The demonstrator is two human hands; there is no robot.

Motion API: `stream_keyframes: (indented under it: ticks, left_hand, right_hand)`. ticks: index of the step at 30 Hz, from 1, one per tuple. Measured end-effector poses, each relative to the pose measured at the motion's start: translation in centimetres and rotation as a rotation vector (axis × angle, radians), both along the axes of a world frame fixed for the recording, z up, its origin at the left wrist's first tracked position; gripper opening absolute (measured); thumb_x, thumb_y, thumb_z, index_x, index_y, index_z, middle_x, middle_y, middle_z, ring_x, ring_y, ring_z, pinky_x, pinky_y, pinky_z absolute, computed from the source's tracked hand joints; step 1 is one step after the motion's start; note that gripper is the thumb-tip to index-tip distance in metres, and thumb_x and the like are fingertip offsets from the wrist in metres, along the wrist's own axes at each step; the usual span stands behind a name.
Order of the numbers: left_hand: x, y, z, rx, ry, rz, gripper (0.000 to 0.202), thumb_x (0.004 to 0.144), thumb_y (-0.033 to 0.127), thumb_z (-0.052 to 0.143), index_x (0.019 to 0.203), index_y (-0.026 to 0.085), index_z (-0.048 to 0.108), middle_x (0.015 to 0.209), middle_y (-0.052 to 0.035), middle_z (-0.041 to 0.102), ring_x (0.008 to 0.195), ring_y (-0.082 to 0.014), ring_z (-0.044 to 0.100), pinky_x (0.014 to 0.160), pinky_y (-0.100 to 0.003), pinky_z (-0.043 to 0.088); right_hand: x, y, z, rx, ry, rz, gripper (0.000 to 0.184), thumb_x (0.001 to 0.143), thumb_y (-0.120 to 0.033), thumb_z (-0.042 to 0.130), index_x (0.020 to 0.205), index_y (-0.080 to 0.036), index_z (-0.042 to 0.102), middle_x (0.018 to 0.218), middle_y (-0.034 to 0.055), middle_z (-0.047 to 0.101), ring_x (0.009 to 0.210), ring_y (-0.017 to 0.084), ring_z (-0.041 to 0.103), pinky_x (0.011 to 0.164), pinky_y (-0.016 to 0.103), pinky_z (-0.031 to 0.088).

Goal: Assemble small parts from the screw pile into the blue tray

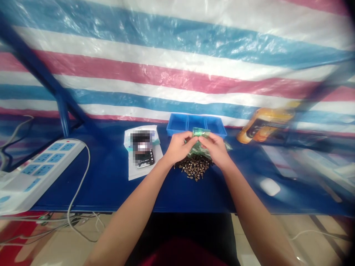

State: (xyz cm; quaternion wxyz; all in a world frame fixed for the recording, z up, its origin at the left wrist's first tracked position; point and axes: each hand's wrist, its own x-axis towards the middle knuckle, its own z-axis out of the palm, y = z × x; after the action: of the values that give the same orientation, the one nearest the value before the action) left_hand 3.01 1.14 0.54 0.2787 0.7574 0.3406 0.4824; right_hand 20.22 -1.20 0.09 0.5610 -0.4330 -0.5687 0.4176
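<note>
Both hands meet over the middle of the blue table, pinching a small green-tinted plastic bag (pixel 201 132) between thumbs and fingers. My left hand (pixel 181 147) grips its left side, and my right hand (pixel 214 147) its right side, the thumbs almost touching. Just below them lies a heap of small brass-coloured metal pieces, like screws (pixel 196 169). More green plastic bags (pixel 198 148) rest behind the heap, partly covered by the hands. What the pinched bag contains, I cannot make out.
A blue three-part tray (pixel 177 129) stands behind the hands. To the left, a phone (pixel 145 159) lies on a white packet (pixel 133 168), with a power strip (pixel 41 171) farther out. A yellow bottle (pixel 266 123), blurred, and a white mouse (pixel 270 187) are at right.
</note>
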Motion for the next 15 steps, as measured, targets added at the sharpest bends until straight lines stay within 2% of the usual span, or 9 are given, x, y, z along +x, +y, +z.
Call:
stream_keyframes:
  ticks: [3,7,15]
  left_hand:
    - [-0.08,-0.08,0.11,0.014,0.026,-0.037,0.044,0.094,0.045,0.055,0.062,0.018,0.042,0.059,0.0045,0.037,0.058,-0.0100,0.035,0.055,-0.024,0.029]
    - [0.07,-0.27,0.00,0.049,0.051,-0.012,0.047,0.095,0.049,0.051,0.062,0.018,0.037,0.058,0.0051,0.033,0.056,-0.0099,0.032,0.054,-0.025,0.027]
    - [0.14,-0.49,-0.36,0.176,0.134,0.081,0.048,0.098,0.045,0.048,0.061,0.019,0.032,0.057,0.0050,0.032,0.054,-0.0100,0.030,0.056,-0.028,0.024]
  right_hand:
    - [0.06,-0.13,0.00,-0.014,-0.011,-0.015,0.038,0.074,-0.058,0.077,0.084,-0.022,0.071,0.070,-0.0008,0.063,0.066,0.016,0.055,0.062,0.031,0.046]
    - [0.02,-0.25,-0.08,-0.049,0.038,-0.003,0.039,0.074,-0.060,0.076,0.080,-0.023,0.069,0.067,-0.0009,0.062,0.068,0.017,0.058,0.062,0.031,0.049]
    - [-0.37,-0.42,0.02,-0.058,0.136,0.060,0.028,0.077,-0.049,0.077,0.083,-0.022,0.070,0.076,-0.0005,0.065,0.071,0.016,0.059,0.066,0.030,0.049]
